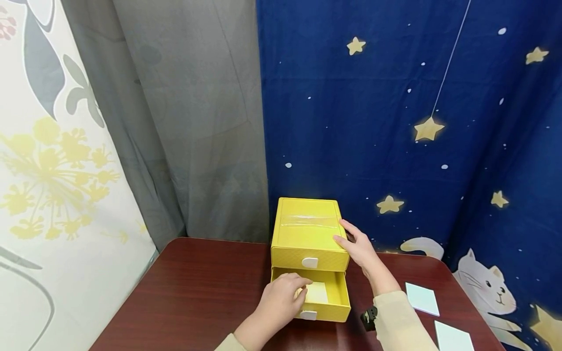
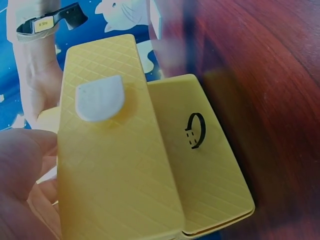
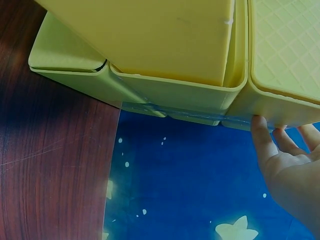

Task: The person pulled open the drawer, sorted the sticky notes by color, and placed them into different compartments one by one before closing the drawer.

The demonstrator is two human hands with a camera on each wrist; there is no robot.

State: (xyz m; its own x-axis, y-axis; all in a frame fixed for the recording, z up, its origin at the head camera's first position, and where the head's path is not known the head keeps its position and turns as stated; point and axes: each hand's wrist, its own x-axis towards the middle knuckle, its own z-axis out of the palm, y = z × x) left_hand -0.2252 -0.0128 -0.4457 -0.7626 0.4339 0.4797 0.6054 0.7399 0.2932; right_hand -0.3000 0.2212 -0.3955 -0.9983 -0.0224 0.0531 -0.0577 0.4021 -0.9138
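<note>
Here: one yellow chest [image 1: 307, 231], on the table [image 1: 210, 278]. Middle drawer [image 1: 329, 313], pulled out, white tab [image 1: 309, 315]; top and bottom drawers closed, the bottom with a black loop [image 2: 203, 130]. One pale paper [image 1: 319, 293], inside the middle drawer. Left hand [image 1: 281, 298], over that drawer, fingers bent at the paper; whether its grip pinches it, cannot tell. Right hand [image 1: 361, 247], grip unclenched, fingers against the chest's side. Two pale blue pads [image 1: 422, 298], on the table, right of the chest.
</note>
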